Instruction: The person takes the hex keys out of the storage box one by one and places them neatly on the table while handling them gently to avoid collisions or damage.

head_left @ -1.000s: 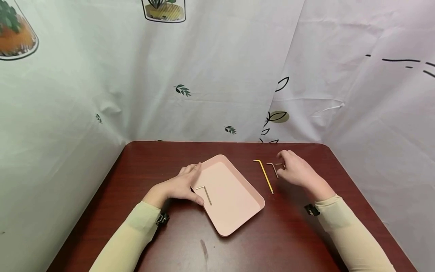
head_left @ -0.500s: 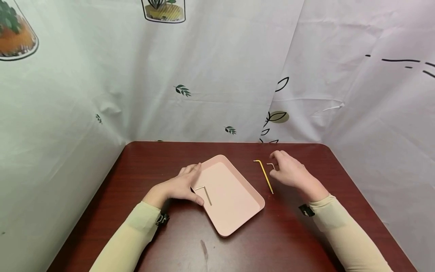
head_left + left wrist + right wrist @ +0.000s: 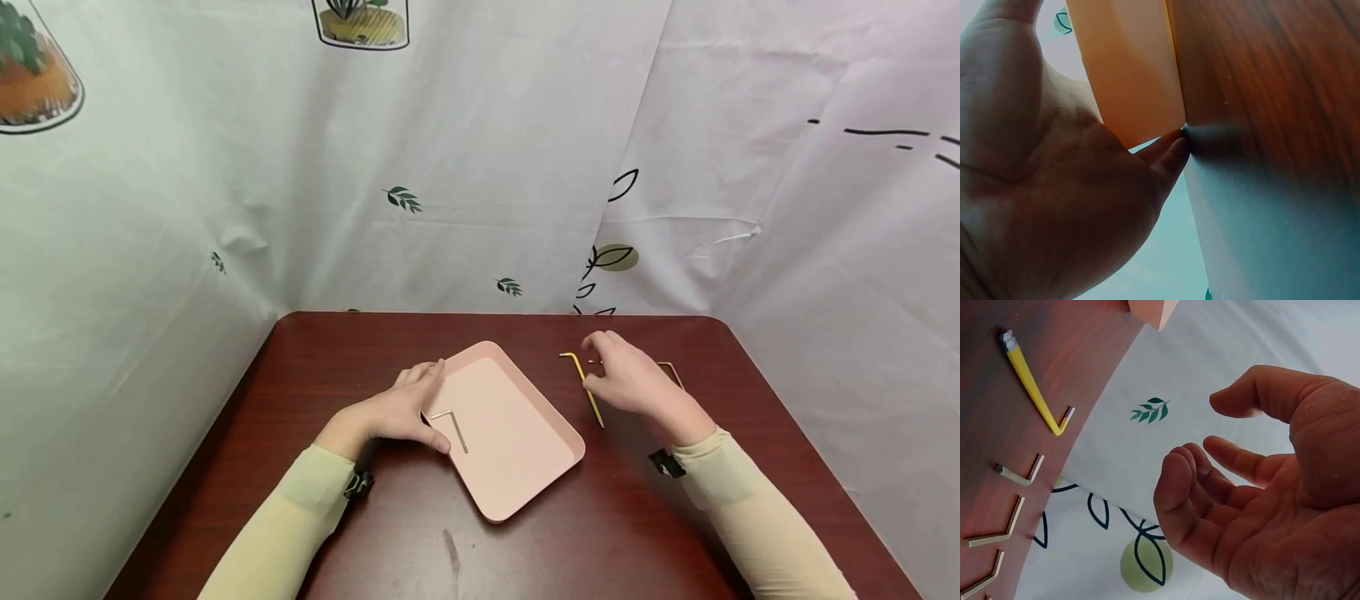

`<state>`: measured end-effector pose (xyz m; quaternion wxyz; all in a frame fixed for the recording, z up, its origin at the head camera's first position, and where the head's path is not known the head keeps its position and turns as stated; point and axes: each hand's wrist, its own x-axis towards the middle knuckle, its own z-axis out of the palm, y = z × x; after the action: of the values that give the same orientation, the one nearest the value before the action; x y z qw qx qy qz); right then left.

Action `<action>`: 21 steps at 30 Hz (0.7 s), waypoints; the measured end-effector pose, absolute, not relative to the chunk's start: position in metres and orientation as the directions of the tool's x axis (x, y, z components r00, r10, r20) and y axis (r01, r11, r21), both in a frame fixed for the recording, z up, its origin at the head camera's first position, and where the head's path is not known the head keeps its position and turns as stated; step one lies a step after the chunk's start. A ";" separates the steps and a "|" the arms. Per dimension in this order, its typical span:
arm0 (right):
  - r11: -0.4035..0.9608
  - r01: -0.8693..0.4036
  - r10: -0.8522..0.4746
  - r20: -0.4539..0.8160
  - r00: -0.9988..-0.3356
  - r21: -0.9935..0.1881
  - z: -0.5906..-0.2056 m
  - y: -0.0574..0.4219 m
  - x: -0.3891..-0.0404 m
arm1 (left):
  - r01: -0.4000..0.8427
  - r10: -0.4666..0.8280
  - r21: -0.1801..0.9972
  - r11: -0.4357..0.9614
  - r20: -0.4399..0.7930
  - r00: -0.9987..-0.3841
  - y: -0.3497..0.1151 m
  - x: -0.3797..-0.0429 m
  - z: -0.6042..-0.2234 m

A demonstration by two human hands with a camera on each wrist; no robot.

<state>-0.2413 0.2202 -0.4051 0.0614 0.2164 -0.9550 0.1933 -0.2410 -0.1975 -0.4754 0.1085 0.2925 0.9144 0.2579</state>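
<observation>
A pink tray [image 3: 517,450] lies on the table, its corner pointing left. My left hand [image 3: 401,410] holds that corner, thumb along the near side and fingers at the far side; the left wrist view shows fingertips touching the tray wall [image 3: 1138,69]. An L-shaped hex key [image 3: 459,435] lies in the tray. My right hand [image 3: 633,379] hovers with bent fingers and thumb apart, nothing between them, above a yellow hex key [image 3: 596,412] and a row of smaller ones. In the right wrist view, a short hex key [image 3: 1022,477] lies beside the yellow one.
A brass-coloured hex key [image 3: 673,373] shows right of the right hand; more of the row, such as one hex key [image 3: 999,532], appears in the right wrist view. The dark red table [image 3: 360,333] ends at a white patterned cloth [image 3: 465,242] behind and at both sides.
My right hand has moved left along the row toward the yellow hex key, uncovering a brass-coloured hex key on its right. The left hand and the tray look unmoved.
</observation>
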 end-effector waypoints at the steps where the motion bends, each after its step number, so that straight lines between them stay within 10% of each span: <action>1: 0.830 -0.438 -0.391 0.200 -0.898 -0.344 -0.405 0.219 -0.241 | 0.478 0.590 0.535 0.696 -0.048 -0.806 -0.197 -0.241 -0.475; 21: 0.806 -0.500 -0.464 0.186 -0.866 -0.317 -0.402 0.193 -0.232 | 0.462 0.583 0.550 0.695 -0.056 -0.810 -0.196 -0.239 -0.473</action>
<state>-0.2316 0.1926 -0.4025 0.0498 0.2541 -0.9489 0.1802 -0.2388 -0.1964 -0.4726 0.1138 0.2861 0.9137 0.2654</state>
